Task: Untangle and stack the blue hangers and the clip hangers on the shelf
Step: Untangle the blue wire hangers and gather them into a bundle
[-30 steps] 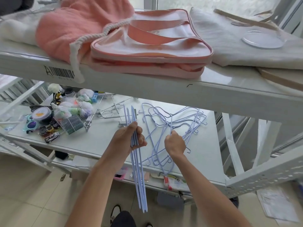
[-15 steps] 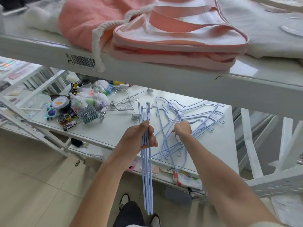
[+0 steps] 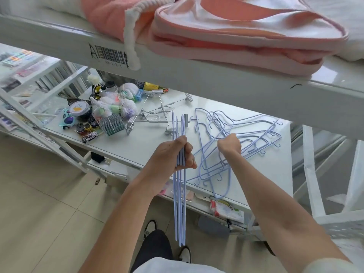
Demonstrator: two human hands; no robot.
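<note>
At the far left of the white glass-topped shelf point(image 3: 197, 152), a clutter of small toys and net-bagged trinkets point(image 3: 102, 117) is heaped, well apart from the work. Just to its right, the silver metal clip hangers point(image 3: 160, 115) are left lying loosely crossed on the glass, untouched and not yet stacked.

Next, a bundle of thin pale-blue wire hangers point(image 3: 179, 203) is gripped edge-on in the left hand point(image 3: 174, 154), fingers wrapped tightly round the wires. It is held upright in front of the shelf edge, its lower end hanging down toward the floor, presumably so that freed hangers stay aligned and clear of the rest.

To the right, the tangled pile of pale-blue wire hangers point(image 3: 256, 134) is spread on the shelf, its near part overhanging the front edge. The right hand point(image 3: 229, 143) is closed in a fist on wires of this pile, seemingly so that one hanger can be drawn out; which hanger is held cannot be told.

Above, a pink and white fabric bag point(image 3: 246, 36) is laid on the upper shelf.
</note>
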